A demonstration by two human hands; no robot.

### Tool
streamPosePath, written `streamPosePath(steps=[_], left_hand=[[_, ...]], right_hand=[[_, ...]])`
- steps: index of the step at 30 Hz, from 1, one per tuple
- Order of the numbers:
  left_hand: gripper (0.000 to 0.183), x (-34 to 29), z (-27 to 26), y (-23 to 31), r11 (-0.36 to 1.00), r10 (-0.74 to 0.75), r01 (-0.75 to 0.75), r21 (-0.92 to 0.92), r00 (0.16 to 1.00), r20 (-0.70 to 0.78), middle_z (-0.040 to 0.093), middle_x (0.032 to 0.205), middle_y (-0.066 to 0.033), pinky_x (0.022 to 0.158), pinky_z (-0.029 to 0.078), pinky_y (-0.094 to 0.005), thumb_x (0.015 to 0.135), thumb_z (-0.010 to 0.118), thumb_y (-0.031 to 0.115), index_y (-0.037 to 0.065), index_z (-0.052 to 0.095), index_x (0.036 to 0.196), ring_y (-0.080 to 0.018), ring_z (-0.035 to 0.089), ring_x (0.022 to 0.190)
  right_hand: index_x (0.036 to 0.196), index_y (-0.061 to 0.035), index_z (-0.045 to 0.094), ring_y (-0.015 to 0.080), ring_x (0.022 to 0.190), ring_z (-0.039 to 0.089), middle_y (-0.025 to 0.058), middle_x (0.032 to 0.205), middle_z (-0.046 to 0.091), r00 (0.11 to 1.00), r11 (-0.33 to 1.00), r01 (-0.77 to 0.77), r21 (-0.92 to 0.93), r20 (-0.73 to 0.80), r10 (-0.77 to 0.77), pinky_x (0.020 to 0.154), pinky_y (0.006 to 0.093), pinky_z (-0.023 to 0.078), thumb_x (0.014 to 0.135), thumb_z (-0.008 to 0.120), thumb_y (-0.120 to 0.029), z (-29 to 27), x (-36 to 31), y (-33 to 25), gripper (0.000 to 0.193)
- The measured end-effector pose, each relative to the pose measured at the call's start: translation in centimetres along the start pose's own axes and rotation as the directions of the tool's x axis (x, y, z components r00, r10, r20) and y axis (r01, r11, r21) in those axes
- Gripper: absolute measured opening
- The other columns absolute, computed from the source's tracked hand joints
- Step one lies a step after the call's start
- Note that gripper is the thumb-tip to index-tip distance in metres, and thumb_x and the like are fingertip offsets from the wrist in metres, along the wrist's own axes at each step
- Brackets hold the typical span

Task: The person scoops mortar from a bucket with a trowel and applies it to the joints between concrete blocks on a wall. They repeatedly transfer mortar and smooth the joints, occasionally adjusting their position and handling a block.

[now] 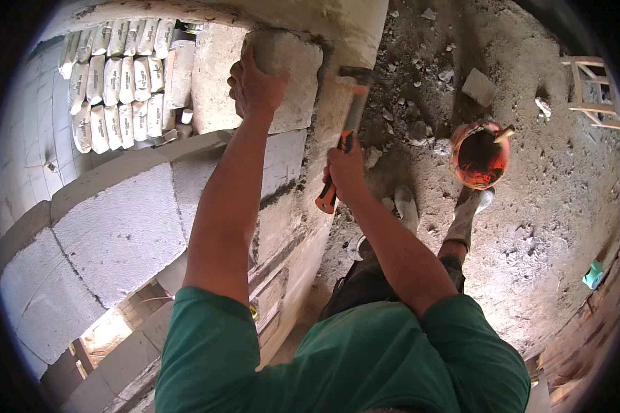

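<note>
My left hand point(258, 89) grips the left side of a grey masonry block point(293, 72), its fingers curled over the far edge and its thumb raised along the face. That block stands at the end of the wall, against a plastered column point(351, 34). In my right hand point(346, 171) is a hammer point(355, 117) with an orange and black handle. Its dark head, somewhat blurred, is up beside the column, just right of the block. Below the left forearm runs a course of large pale blocks point(120, 224) with visible joints.
Stacked filled bags point(114, 79) lie beyond the wall at upper left. Near my feet stands an orange bucket point(481, 157) with dark contents and a wooden handle sticking out. Rubble point(420, 131) and a loose block piece point(479, 87) litter the floor; a wooden frame point(592, 93) is far right.
</note>
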State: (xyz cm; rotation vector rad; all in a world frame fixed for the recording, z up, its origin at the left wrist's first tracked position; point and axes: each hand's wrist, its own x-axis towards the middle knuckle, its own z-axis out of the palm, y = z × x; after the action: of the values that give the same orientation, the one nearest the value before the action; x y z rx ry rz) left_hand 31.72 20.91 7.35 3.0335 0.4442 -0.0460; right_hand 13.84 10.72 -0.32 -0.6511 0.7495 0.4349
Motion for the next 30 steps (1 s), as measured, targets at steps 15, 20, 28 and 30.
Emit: streamPosePath(steps=[15,20,28,30], left_hand=[[0.097,0.4,0.4,-1.0,0.999,0.053,-0.053,0.0,0.998,-0.026,0.037,0.138,-0.0151,0.105,0.035,-0.049,0.066,0.079,0.035,0.019,0.031,0.149,-0.0358,0.039,0.126],[0.098,0.9,0.9,-1.6,0.994,0.107,-0.105,0.033,0.993,-0.056,0.038,0.138,-0.0154,0.105,0.035,-0.0487,0.066,0.08,0.036,0.02,0.03,0.149,-0.0359,0.038,0.126],[0.099,0.7,0.9,-1.4,0.996,0.087,-0.085,0.031,0.995,-0.047,0.038,0.138,-0.014,0.105,0.035,-0.0481,0.065,0.08,0.038,0.021,0.029,0.149,-0.0347,0.037,0.128],[0.099,0.6,0.8,-1.3,0.996,0.09,-0.09,0.018,0.995,-0.04,0.038,0.139,-0.014,0.106,0.035,-0.0478,0.065,0.079,0.039,0.021,0.029,0.148,-0.0342,0.037,0.128]], right_hand=[[0.099,-0.0087,0.036,0.0158,0.048,0.049,0.0043,0.066,0.043,0.998,0.972,0.006,-0.233,0.06,0.009,0.041,0.0367,0.044,0.087,0.055,-0.003,0.3,0.7,-0.4,0.023],[0.098,-0.0083,0.035,0.0156,0.046,0.048,0.0036,0.067,0.041,0.989,0.959,-0.061,-0.278,0.11,0.095,0.04,0.0358,0.044,0.088,0.056,-0.003,1.1,-0.9,0.5,0.024],[0.097,-0.0079,0.036,0.0144,0.043,0.046,0.0032,0.066,0.041,0.999,0.984,-0.043,-0.173,0.022,0.048,0.037,0.0343,0.043,0.088,0.054,-0.003,0.3,-3.3,2.0,0.021],[0.1,-0.0069,0.037,0.0144,0.042,0.045,0.0034,0.066,0.042,0.993,0.966,-0.054,-0.253,0.087,0.078,0.037,0.0342,0.042,0.087,0.054,-0.003,0.0,-3.3,2.7,0.022]])
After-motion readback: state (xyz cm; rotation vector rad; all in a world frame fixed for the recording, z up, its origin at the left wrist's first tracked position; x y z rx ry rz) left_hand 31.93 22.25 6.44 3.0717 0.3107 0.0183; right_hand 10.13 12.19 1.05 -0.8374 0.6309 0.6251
